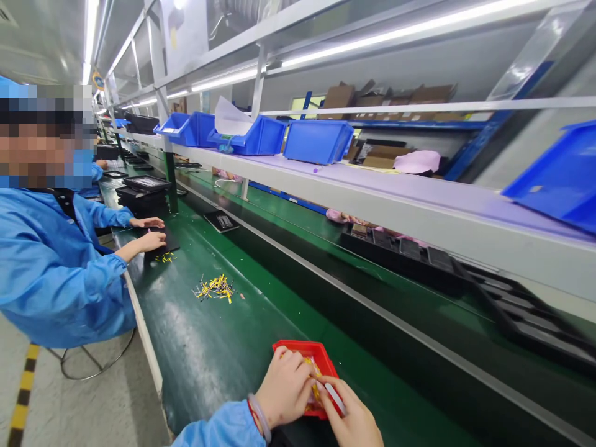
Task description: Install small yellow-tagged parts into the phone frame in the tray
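Both of my hands are together over a small red plastic tray (328,363) near the bottom of the view. Small yellow pieces (311,363) show inside it, partly hidden by my fingers. My left hand (286,386), with a band at the wrist, reaches over the tray with its fingers bent and pressed together; what they pinch is hidden. My right hand (354,417) grips a slim white stick-like tool (336,399), its thumb and fingertips close to the left fingertips. The kind of tool cannot be made out.
A loose pile of yellow and dark strips (216,287) lies on the green bench (200,354). To the left, a co-worker in blue (60,261) handles a black panel (167,241). A conveyor channel (335,279) runs alongside, below a shelf holding blue bins (319,141).
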{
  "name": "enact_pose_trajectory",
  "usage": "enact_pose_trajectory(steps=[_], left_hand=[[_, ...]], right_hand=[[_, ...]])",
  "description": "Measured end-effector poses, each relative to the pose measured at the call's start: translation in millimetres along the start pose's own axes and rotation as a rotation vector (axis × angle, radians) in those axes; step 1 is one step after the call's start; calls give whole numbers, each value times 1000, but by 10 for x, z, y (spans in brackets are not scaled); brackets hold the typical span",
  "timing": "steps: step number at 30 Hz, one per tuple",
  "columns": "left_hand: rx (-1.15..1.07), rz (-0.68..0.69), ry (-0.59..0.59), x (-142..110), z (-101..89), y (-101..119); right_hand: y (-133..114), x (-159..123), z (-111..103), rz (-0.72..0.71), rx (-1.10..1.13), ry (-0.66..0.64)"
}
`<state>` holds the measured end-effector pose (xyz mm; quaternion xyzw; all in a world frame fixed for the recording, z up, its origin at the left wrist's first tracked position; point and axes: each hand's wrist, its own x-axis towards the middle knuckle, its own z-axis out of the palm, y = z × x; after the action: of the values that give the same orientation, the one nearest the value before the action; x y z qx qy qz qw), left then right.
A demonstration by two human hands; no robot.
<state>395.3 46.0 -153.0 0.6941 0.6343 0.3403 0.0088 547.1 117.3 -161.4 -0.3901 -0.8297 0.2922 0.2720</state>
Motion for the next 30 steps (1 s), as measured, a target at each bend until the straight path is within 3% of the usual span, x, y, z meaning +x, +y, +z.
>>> enact_pose_trajectory(steps=[4,6,15,26,30], left_hand=[[38,20,-28,-3,3,4],[62,30,-36,-3,13,1],[115,60,-61,-3,54,-14],[48,117,-37,-10,53,-19],[36,146,-43,-4,44,-40]], right_hand=[[-83,-74,84,39,-37,137],[-94,-90,98,26,-36,144],[10,-45,-18,26,39,-75],[94,-68,-21,72,59,-64],[17,-82,-27,91,44,-55]])
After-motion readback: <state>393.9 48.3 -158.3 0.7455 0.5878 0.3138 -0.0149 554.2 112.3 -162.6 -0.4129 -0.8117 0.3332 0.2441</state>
